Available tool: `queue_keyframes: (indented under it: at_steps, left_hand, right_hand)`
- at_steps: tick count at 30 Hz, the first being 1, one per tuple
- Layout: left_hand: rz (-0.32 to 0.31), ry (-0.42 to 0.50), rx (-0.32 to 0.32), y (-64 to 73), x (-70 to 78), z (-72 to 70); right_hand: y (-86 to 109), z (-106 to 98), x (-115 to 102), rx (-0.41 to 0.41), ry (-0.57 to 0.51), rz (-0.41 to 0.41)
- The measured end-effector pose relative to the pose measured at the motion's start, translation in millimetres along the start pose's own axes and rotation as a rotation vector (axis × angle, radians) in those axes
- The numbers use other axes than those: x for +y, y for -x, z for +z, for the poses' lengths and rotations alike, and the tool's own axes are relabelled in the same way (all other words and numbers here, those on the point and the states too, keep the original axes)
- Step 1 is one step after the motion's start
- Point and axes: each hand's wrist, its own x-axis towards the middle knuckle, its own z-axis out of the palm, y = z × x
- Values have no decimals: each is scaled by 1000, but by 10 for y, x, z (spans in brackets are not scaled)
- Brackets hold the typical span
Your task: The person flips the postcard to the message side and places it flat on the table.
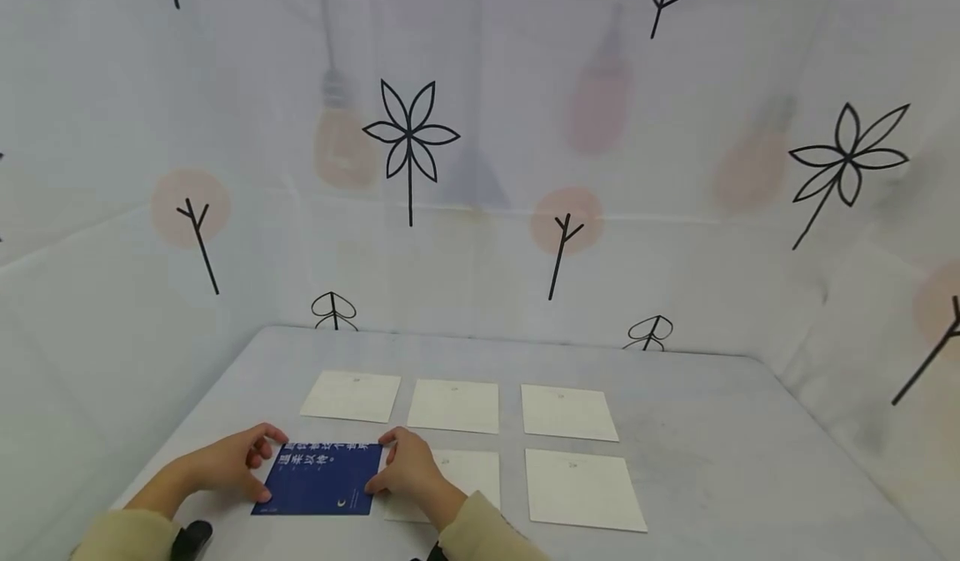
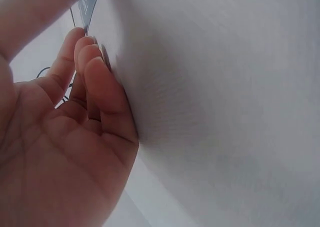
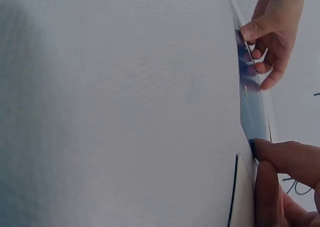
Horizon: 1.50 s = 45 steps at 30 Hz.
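A dark blue card [image 1: 322, 488] with white lettering and a small yellow moon lies low over the table, at the front left. My left hand [image 1: 217, 466] holds its left side, thumb on the lower corner and fingertips by the upper one. On the opposite side my right hand [image 1: 414, 471] grips the right edge between thumb and index finger. A white card [image 1: 472, 469] lies partly hidden behind my right hand. In the right wrist view the blue card [image 3: 251, 99] shows nearly edge-on between both hands.
Three white cards, left [image 1: 352, 396], middle [image 1: 453, 406] and right [image 1: 568, 413], form a row farther back. Another white card [image 1: 583, 489] lies right of my right hand. The pale table [image 1: 720, 461] ends at a patterned white curtain [image 1: 480, 277].
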Motion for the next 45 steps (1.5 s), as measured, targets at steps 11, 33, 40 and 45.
queue_keyframes:
  at_steps: [11, 33, 40, 45]
  left_hand:
    - [81, 66, -11, 46, -5, 4]
    - [162, 199, 45, 40, -66, -145]
    - [108, 237, 104, 46, -126, -213]
    - [27, 231, 175, 46, -99, -242]
  right_hand:
    - [-1, -1, -6, -29, 6, 6]
    - [-89, -50, -88, 36, -175, 23]
    - [-107, -120, -163, -27, -335, 12]
    - [-139, -158, -196, -78, -429, 39]
